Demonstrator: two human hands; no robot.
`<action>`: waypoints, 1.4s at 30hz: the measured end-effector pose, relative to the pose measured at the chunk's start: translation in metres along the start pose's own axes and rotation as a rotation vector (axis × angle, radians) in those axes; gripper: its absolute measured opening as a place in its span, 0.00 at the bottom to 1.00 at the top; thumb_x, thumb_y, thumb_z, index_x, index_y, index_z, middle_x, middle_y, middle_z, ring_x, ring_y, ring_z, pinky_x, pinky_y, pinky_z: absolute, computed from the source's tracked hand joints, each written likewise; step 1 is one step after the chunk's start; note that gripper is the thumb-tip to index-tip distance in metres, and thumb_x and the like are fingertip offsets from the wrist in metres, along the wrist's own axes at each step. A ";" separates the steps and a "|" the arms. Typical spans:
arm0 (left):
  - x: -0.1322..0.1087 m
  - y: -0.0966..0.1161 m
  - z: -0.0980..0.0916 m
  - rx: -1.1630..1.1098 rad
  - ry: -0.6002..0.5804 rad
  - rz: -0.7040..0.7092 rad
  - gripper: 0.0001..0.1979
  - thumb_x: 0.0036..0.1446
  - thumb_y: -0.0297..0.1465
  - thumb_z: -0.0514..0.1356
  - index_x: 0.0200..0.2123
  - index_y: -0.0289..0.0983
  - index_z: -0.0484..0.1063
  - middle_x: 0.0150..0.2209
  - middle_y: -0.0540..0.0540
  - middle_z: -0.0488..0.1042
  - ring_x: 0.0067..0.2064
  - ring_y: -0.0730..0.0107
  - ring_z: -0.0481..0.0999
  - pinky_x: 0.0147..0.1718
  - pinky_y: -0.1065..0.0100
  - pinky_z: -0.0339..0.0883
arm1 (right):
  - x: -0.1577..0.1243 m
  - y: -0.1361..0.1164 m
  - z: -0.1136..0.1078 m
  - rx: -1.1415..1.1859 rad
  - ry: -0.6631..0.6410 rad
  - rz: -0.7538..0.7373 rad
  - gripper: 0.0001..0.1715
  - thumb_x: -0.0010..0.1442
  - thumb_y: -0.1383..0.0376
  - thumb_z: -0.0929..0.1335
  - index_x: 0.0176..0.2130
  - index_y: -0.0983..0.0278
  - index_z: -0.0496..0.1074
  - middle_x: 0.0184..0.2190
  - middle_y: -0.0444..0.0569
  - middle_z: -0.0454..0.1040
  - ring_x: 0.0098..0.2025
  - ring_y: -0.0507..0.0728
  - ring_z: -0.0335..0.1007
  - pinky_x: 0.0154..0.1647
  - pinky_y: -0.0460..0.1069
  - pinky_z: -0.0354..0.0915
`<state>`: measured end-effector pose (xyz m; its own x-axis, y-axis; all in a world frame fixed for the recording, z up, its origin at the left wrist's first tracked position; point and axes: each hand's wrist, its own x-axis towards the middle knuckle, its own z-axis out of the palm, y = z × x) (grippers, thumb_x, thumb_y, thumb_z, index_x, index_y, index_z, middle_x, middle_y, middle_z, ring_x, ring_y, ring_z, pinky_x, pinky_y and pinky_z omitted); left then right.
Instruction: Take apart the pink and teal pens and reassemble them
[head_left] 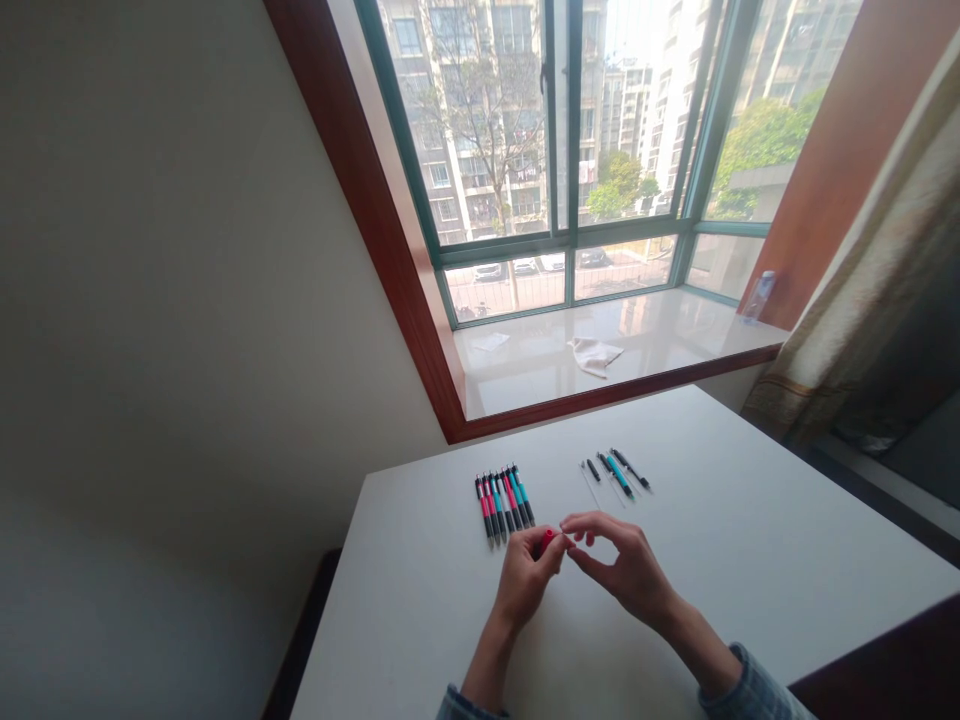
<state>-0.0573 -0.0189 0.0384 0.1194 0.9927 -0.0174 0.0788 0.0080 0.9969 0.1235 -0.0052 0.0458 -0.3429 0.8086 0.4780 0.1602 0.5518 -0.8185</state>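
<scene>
My left hand is closed around a red pen barrel, whose round end shows between thumb and fingers. Close against it, my right hand has its thumb and index finger curved, tips apart, near the end of the barrel. Anything small between those tips is too fine to make out. Beyond my left hand lies a row of several click pens, red, teal and white with black grips. Loose pen parts lie beyond my right hand: a teal barrel, a black barrel, a short black grip and thin refills.
The white table ends at a wall on the left and a wood-edged window sill at the back. A crumpled cloth and a clear bottle are on the sill. A curtain hangs at right.
</scene>
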 end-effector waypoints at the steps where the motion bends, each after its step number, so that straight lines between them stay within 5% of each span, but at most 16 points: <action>1: 0.000 0.000 0.000 -0.005 -0.003 -0.001 0.23 0.60 0.47 0.64 0.24 0.33 0.75 0.19 0.52 0.61 0.23 0.75 0.57 0.24 0.72 0.51 | 0.000 -0.001 -0.001 -0.003 -0.013 0.003 0.09 0.64 0.66 0.70 0.45 0.58 0.78 0.44 0.49 0.81 0.38 0.56 0.75 0.40 0.51 0.73; 10: 0.000 0.004 0.002 -0.016 0.005 -0.007 0.23 0.58 0.46 0.65 0.22 0.34 0.73 0.19 0.52 0.62 0.23 0.75 0.57 0.23 0.72 0.49 | 0.007 -0.008 -0.007 -0.055 -0.098 -0.001 0.09 0.65 0.65 0.68 0.45 0.59 0.77 0.40 0.49 0.80 0.37 0.56 0.74 0.39 0.51 0.73; 15: 0.000 0.009 0.003 -0.067 0.011 -0.038 0.22 0.58 0.48 0.65 0.32 0.32 0.80 0.20 0.52 0.63 0.23 0.75 0.58 0.23 0.72 0.50 | 0.012 -0.005 -0.011 -0.125 -0.076 -0.034 0.10 0.64 0.68 0.68 0.45 0.58 0.76 0.40 0.48 0.79 0.39 0.56 0.74 0.42 0.51 0.72; 19: 0.000 0.013 0.003 -0.134 0.087 -0.075 0.25 0.57 0.50 0.66 0.42 0.31 0.81 0.19 0.54 0.62 0.22 0.76 0.57 0.23 0.72 0.49 | 0.027 0.020 -0.031 -0.293 -0.014 -0.059 0.17 0.61 0.70 0.69 0.49 0.58 0.76 0.41 0.49 0.80 0.44 0.59 0.75 0.47 0.55 0.72; 24: 0.000 0.012 0.001 -0.174 0.126 -0.073 0.26 0.56 0.50 0.66 0.41 0.30 0.81 0.19 0.54 0.61 0.21 0.78 0.55 0.23 0.72 0.49 | 0.052 0.060 -0.055 -0.483 -0.067 -0.031 0.23 0.60 0.73 0.67 0.54 0.59 0.75 0.43 0.50 0.80 0.50 0.61 0.72 0.53 0.58 0.70; 33: 0.004 0.008 -0.002 -0.189 0.152 -0.068 0.26 0.55 0.50 0.67 0.41 0.31 0.80 0.20 0.54 0.62 0.22 0.77 0.56 0.22 0.72 0.50 | 0.064 0.094 -0.046 -0.642 -0.130 0.026 0.23 0.60 0.73 0.67 0.53 0.59 0.75 0.45 0.50 0.81 0.50 0.61 0.72 0.54 0.58 0.66; 42: 0.005 -0.002 -0.002 -0.318 0.200 -0.035 0.30 0.58 0.52 0.63 0.48 0.30 0.78 0.25 0.49 0.68 0.23 0.76 0.59 0.23 0.72 0.51 | 0.045 0.073 -0.047 -0.528 -0.007 -0.008 0.16 0.64 0.70 0.66 0.49 0.60 0.77 0.45 0.51 0.80 0.49 0.62 0.73 0.54 0.59 0.67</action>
<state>-0.0589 -0.0142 0.0362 -0.0758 0.9948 -0.0679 -0.2357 0.0483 0.9706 0.1630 0.0805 0.0224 -0.3517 0.8036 0.4802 0.6013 0.5870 -0.5420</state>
